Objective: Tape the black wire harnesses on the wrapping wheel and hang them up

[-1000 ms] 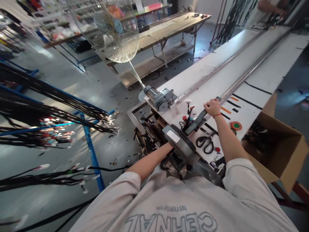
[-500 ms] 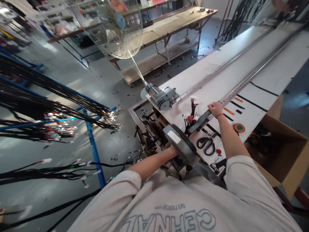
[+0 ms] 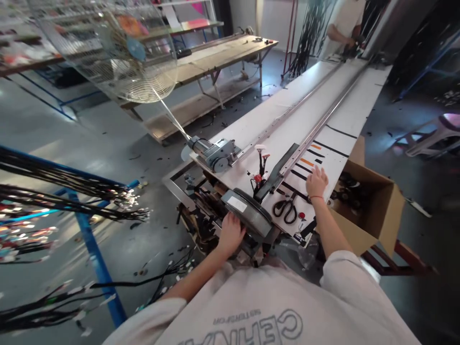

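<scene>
Both hands sit on the near end of the long white workbench [image 3: 287,124], and the right one has changed most. A second ago the right hand [image 3: 316,182] was clenched on the far end of the flat dark metal bar [image 3: 276,173]. It has now let go and lies palm down with the fingers spread and released, just right of the black-handled scissors [image 3: 285,210] and holding nothing. The bar is therefore free, lying slantwise just beyond the scissors and apart from the hand. A bundle of black wires with white and red plugs [image 3: 261,163] lies left of the bar. The left hand [image 3: 232,232] has come up from under the dark grey round machine housing [image 3: 246,213], left of the scissors, and its fingers rest bent on the near rim; whether they actually clasp it cannot be told. Right of the scissors, beside the bench edge, an open brown cardboard box [image 3: 381,215] holds dark, tangled items [image 3: 350,189], too shadowed to name.
</scene>
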The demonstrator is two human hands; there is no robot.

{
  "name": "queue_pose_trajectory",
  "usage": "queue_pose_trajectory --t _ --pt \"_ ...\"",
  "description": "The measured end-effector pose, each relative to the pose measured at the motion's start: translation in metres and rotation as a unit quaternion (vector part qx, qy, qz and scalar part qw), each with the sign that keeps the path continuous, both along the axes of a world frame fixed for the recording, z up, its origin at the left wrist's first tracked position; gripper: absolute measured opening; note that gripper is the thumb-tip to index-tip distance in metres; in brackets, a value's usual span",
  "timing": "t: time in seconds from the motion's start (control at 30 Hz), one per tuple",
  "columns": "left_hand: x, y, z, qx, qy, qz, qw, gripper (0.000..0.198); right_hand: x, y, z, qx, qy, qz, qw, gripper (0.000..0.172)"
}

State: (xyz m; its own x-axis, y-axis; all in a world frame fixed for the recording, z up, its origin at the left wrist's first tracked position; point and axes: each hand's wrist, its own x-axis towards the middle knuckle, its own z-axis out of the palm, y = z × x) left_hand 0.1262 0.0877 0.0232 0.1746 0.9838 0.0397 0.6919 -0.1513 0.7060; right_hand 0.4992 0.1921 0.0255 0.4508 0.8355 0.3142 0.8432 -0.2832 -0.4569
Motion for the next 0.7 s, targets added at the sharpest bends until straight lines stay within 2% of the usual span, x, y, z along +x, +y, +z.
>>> queue_pose_trajectory --t 0.07,0.17,0.27,0.33,0.43,0.6,0.7 --pt "-0.025 -0.022 -0.012 -0.017 -0.011 0.044 0.999 0.045 0.028 -0.016 -0.014 -0.062 0.028 -0.067 0.995 0.050" --pt "-0.053 -0.054 -0.041 -0.093 -0.036 0.095 0.990 0.040 0.049 -0.026 -0.029 -0.139 0.063 -0.073 0.986 0.051" --pt "-0.065 -0.070 -0.064 -0.126 -0.052 0.096 0.986 0.037 0.049 -0.026 -0.033 -0.141 0.083 -0.099 0.982 0.049" --pt "-0.070 -0.070 -0.069 -0.128 -0.059 0.087 0.986 0.038 0.045 -0.023 -0.031 -0.137 0.092 -0.115 0.980 0.048" --pt "-0.084 -0.067 -0.055 -0.145 0.010 0.059 0.988 0.036 0.041 -0.020 -0.027 -0.153 0.102 -0.136 0.974 0.049" --pt "-0.129 -0.075 0.000 -0.143 0.183 0.067 0.970 0.026 0.040 -0.020 -0.030 -0.152 0.137 -0.164 0.965 0.049" --pt "-0.155 -0.092 0.021 -0.168 0.249 0.095 0.949 0.021 0.044 -0.017 -0.034 -0.150 0.157 -0.180 0.959 0.048"
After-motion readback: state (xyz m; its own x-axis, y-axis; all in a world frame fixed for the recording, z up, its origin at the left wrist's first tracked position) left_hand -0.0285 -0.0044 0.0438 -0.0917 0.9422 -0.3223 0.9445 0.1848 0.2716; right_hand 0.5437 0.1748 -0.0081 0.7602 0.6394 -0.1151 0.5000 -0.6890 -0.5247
